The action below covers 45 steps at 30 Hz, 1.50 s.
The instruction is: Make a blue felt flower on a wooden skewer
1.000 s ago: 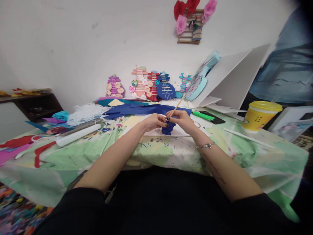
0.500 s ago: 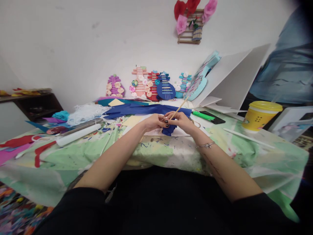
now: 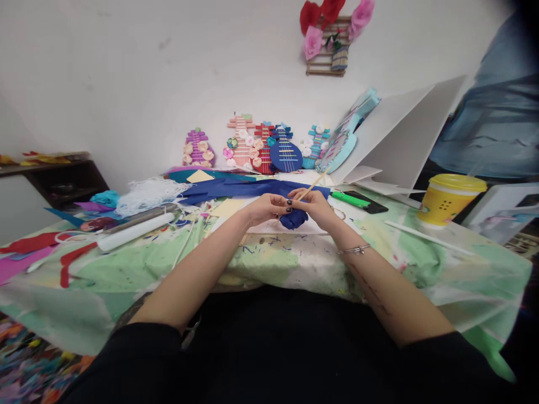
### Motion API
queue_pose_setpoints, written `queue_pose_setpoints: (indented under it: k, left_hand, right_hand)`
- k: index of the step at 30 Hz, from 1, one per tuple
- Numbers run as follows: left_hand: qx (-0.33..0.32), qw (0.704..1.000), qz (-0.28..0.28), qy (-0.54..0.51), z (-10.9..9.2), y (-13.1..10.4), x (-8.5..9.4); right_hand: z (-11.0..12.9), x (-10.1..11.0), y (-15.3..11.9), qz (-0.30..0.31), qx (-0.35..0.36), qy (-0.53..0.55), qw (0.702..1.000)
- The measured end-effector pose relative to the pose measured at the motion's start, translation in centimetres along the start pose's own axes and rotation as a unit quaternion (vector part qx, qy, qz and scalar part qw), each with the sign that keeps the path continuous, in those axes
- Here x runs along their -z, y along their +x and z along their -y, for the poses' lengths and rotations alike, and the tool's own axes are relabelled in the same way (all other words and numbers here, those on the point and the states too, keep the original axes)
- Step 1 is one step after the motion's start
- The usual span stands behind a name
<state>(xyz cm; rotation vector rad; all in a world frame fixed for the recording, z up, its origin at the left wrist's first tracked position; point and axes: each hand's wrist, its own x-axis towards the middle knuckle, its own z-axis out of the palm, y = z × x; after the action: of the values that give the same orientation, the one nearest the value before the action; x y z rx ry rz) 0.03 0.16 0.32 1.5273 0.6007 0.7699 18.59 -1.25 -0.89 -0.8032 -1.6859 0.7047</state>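
Over the middle of the table, my two hands meet at a dark blue crumpled paper flower [image 3: 294,220]. My left hand [image 3: 268,209] is closed, its fingertips pinching the flower's upper left side. My right hand [image 3: 315,207] is closed too, fingers bent around the flower's top and a thin wooden stick [image 3: 314,185] that slants up to the right. The fingers hide where stick and flower meet. Beneath them lies a white sheet [image 3: 263,227]. Just beyond, strips of dark blue paper [image 3: 248,189] stretch across the table.
Several paper-flowered lute models, including a blue one [image 3: 286,155], lean on the wall. A green pen [image 3: 350,198] and black phone [image 3: 374,206] lie to the right, near a yellow cup [image 3: 450,201]. White string [image 3: 145,196] and a white glue gun-like bar [image 3: 135,232] are left.
The blue paper flower has turned and now shows a rounder, fuller face below my fingers. The stick has dropped to a lower slant. My hands shifted only slightly.
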Motion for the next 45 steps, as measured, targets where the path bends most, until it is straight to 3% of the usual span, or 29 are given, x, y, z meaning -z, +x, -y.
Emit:
queue_pose_setpoints:
  k: [8,25,31,45]
  left_hand:
    - [-0.027,0.999,-0.032,0.014,-0.07,0.10,0.14]
    - [-0.015,0.999,-0.023,0.036,-0.01,0.07,0.35]
    - [-0.020,0.997,-0.066,0.041,0.06,0.41,0.43]
    - [-0.022,0.997,-0.069,-0.001,-0.38,0.07,-0.03]
  right_hand:
    - [-0.18,0.07,0.19,-0.038,-0.008,0.037,0.999]
    - [-0.05,0.08,0.13,-0.032,-0.020,0.067,0.997]
    - [-0.17,-0.05,0.14,-0.027,-0.020,0.064,0.997]
    - [0.50,-0.18,-0.04,-0.019,-0.050,0.072,0.996]
